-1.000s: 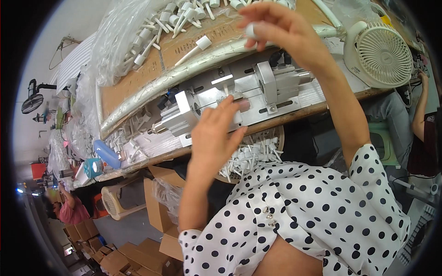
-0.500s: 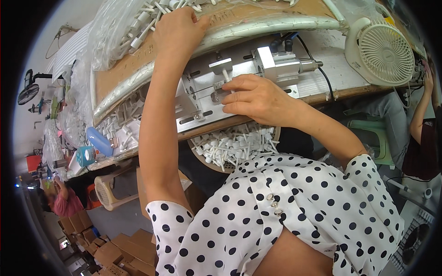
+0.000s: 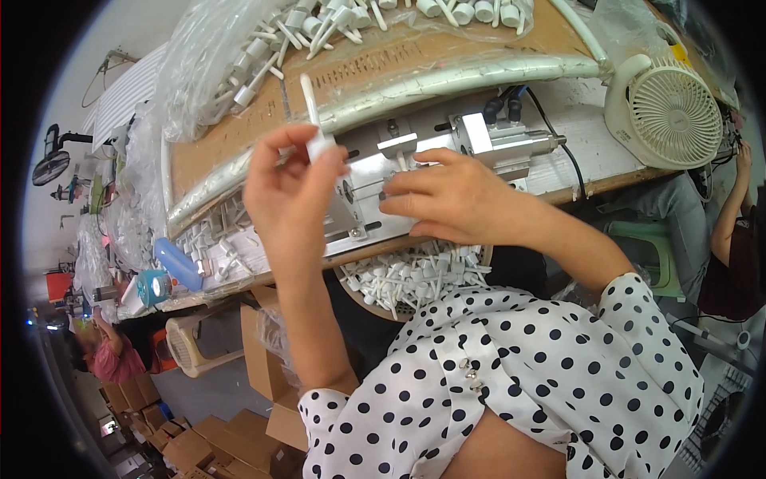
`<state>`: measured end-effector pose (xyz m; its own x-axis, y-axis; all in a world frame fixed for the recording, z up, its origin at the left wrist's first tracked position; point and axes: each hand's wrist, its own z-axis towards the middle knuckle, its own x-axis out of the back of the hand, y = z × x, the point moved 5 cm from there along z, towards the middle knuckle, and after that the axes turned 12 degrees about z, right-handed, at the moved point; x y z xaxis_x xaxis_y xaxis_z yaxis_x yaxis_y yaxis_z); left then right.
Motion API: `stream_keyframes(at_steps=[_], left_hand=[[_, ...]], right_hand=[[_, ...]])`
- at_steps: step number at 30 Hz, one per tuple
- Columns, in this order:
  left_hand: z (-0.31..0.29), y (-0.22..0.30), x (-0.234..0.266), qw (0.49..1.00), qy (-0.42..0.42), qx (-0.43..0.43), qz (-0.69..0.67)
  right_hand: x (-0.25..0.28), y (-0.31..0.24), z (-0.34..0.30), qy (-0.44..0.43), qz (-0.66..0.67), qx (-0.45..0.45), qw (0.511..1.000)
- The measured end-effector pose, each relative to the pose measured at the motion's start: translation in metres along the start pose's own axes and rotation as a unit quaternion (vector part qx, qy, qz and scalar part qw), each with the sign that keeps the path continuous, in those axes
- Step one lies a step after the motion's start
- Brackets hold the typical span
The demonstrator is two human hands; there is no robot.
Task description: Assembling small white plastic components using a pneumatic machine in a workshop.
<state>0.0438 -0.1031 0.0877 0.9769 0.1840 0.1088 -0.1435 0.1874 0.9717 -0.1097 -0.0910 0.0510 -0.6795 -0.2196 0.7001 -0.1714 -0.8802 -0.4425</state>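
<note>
In my left hand [image 3: 291, 184], a white stemmed cap [image 3: 310, 104] is pinched between thumb and fingers, its thin stem pointing up. My right hand [image 3: 447, 195] lies over the metal jig [image 3: 363, 227], fingers bent and closed round a second white piece. Only the stem [image 3: 401, 162] of that piece shows, beside the index finger and below a small metal block [image 3: 396, 145]; the rest is hidden by my fingers. A metal cylinder [image 3: 519, 148] with black air fittings is mounted at the jig's right end.
Behind the jig, a tray with a padded white rim [image 3: 447, 82] holds loose stemmed caps [image 3: 319, 24] and clear plastic. A basket of similar pieces [image 3: 415, 279] sits below the table edge. A fan [image 3: 674, 112] stands right; a blue object [image 3: 177, 263] lies left. Other people sit at both sides.
My left hand has come back from the pile in the tray toward the jig, now with a stemmed cap in it. My right hand has stayed at the jig.
</note>
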Motion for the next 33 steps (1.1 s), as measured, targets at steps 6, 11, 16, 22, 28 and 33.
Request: stream_keyframes(at_steps=[6,11,16,22,28,33], left_hand=[[-0.048,-0.025,-0.009,0.988,0.021,-0.094,0.122],[-0.069,-0.032,-0.032,0.924,0.013,-0.19,0.332],[-0.063,-0.045,-0.054,0.899,-0.037,-0.226,0.374],[-0.065,-0.041,-0.065,0.878,-0.05,-0.237,0.413],[-0.045,-0.031,-0.057,0.88,-0.107,-0.235,0.399],[0.043,0.021,-0.053,0.855,0.032,-0.308,0.416]], right_hand=[[0.059,0.067,0.089,0.146,-0.188,0.044,0.97],[0.059,0.113,0.126,0.08,-0.149,0.093,0.981],[0.069,0.096,0.099,0.05,-0.102,-0.021,0.993],[0.101,0.064,0.054,0.119,0.056,-0.246,0.96],[0.096,0.043,0.002,0.2,0.12,-0.104,0.967],[0.068,-0.001,-0.015,0.129,0.012,0.059,0.99]])
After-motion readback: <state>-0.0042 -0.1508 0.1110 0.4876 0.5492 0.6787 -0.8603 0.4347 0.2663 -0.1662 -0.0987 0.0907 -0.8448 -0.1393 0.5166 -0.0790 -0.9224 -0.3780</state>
